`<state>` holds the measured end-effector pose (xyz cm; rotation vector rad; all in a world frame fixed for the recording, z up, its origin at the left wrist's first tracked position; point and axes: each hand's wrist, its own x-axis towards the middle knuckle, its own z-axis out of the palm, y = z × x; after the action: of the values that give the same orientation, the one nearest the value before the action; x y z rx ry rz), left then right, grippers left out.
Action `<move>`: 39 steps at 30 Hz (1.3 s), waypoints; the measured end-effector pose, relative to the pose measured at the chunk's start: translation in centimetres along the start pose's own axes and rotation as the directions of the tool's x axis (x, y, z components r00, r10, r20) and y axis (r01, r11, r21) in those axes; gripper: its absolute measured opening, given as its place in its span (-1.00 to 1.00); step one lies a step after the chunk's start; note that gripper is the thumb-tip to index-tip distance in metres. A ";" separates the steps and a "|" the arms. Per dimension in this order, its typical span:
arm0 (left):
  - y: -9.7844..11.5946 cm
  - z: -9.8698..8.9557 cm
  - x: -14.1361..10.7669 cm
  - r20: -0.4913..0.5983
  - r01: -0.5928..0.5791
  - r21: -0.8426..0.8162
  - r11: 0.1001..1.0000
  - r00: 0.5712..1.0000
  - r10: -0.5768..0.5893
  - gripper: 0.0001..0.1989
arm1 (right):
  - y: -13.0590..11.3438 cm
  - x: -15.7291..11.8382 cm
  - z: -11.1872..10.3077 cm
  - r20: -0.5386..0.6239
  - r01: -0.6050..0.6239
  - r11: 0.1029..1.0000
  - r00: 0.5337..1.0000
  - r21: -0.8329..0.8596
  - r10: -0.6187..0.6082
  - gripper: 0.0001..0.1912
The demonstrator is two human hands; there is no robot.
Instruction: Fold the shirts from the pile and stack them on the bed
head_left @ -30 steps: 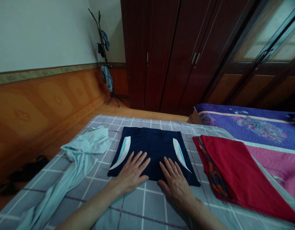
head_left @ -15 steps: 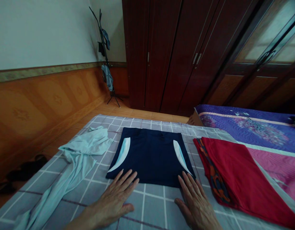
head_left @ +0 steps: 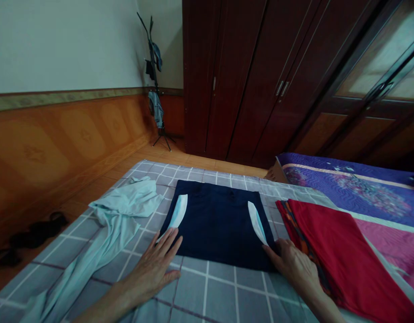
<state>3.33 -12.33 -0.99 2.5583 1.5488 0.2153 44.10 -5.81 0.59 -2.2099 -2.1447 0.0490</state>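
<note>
A navy folded garment with curved white and light-blue side panels lies flat on a grey checked bedsheet. My left hand rests flat on its near left corner, fingers stretched out over the white panel. At the near right corner, my right hand has its thumb and curled fingers closed on the fabric's edge. A crumpled pale mint garment lies to the left, its long part trailing toward me. Folded red clothing lies right of my right hand, with an orange-and-dark patterned piece showing along its left edge.
A purple and pink floral bedcover spreads at the right. Beyond the bed stand a dark red wardrobe and a coat rack with clothes and a cap. Dark footwear sits on the floor at left.
My right hand has moved right from lying flat near the garment's edge and closed on its near right corner. The left hand has slid slightly left and up onto the white panel.
</note>
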 end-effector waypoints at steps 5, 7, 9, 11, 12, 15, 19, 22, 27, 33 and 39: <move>0.4 -1.9 1.9 -0.084 0.077 -0.257 0.963 0.991 -0.102 -0.39 | -0.4 1.4 -0.6 0.169 -0.169 0.946 0.978 0.277 0.126 -0.67; 0.6 -2.6 3.1 -0.138 0.093 -0.450 0.888 0.975 -0.172 -0.44 | -0.8 1.6 -1.0 0.234 -0.251 0.825 0.961 0.506 0.149 -0.65; 0.6 -2.7 4.3 -0.187 0.075 -0.647 0.758 0.949 -0.253 -0.49 | -1.5 1.4 -1.6 0.333 -0.348 0.578 0.933 0.738 0.136 -0.65; 0.3 -2.2 5.1 -0.187 0.043 -0.823 0.566 0.921 -0.342 -0.52 | -2.2 0.9 -2.0 0.450 -0.460 0.278 0.887 0.843 0.102 -0.69; 0.1 -1.8 5.4 -0.160 0.028 -0.895 0.446 0.912 -0.377 -0.51 | -2.5 0.7 -2.1 0.499 -0.508 0.162 0.861 0.846 0.095 -0.70; -0.7 -0.8 5.6 -0.030 -0.006 -0.998 0.059 0.910 -0.414 -0.44 | -2.8 0.3 -1.9 0.562 -0.567 -0.006 0.815 0.824 0.139 -0.71; -1.7 -0.5 5.4 0.061 -0.058 -0.957 -0.283 0.917 -0.395 -0.42 | -3.6 2.1 -2.4 0.517 -0.527 -0.008 0.832 0.850 0.200 -0.70; -2.2 -0.9 5.4 0.108 -0.067 -0.904 -0.422 0.919 -0.379 -0.48 | -7.3 4.8 -4.2 0.333 -0.365 0.152 0.922 0.919 0.200 -0.64; -2.5 -1.4 5.5 0.207 -0.034 -0.853 -0.520 0.894 -0.397 -0.54 | -19.7 7.3 -5.1 -0.079 0.184 0.710 0.981 0.679 -0.178 -0.57; -2.8 -0.5 5.2 0.157 -0.047 -0.947 -0.316 0.793 -0.588 -0.51 | -29.6 2.0 -1.3 -0.069 0.501 0.765 0.851 0.406 -0.521 -0.73; -2.9 -1.0 4.8 0.103 0.105 -0.994 -0.033 0.786 -0.610 -0.36 | -27.4 -1.4 -0.2 -0.104 0.650 0.728 0.757 0.216 -0.645 -0.63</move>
<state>2.82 -6.70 -0.34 0.8817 1.2796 1.2700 16.77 -6.41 2.56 -1.2238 -2.6018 0.2333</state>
